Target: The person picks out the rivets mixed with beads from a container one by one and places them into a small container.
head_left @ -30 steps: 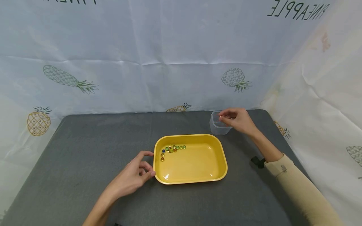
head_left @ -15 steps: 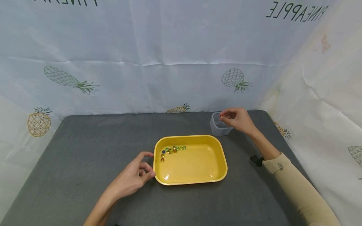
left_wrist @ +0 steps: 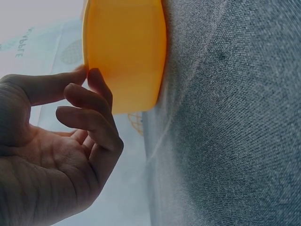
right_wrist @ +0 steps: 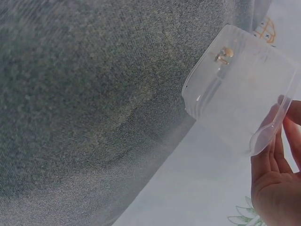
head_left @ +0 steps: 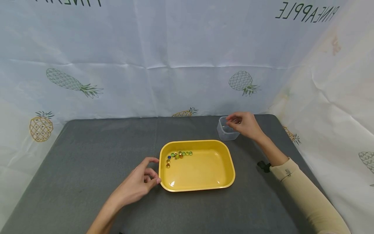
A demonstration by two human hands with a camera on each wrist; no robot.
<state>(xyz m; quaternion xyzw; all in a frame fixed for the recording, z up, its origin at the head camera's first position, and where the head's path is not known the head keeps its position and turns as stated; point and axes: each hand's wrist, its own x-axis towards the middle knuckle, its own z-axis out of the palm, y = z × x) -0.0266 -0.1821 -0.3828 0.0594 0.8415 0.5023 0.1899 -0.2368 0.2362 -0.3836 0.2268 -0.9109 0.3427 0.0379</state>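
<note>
A yellow tray (head_left: 201, 174) lies on the table, with several glass marbles (head_left: 180, 153) in green, gold, orange and blue along its back left corner. My left hand (head_left: 135, 183) holds the tray's left rim with thumb and fingertips; in the left wrist view, the thumb meets the rim and curled fingers lie by the outer wall. Behind the tray's right end stands a clear plastic container (head_left: 227, 134). Over its opening is my right hand (head_left: 245, 125), fingertips inside the rim, no marble visible between them. Through the wall, the right wrist view shows small gold-brown marbles (right_wrist: 224, 55) near the bottom.
A dark grey cloth covers the table (head_left: 96, 156). Close behind the table hangs a white curtain (head_left: 152, 91) printed with pineapples, and it continues down the right side. The container stands near the table's back edge.
The small orange-red marble seen between my right fingertips in the earlier frames no longer shows there. Both hands have stayed nearly in place, and the tray has not moved.
</note>
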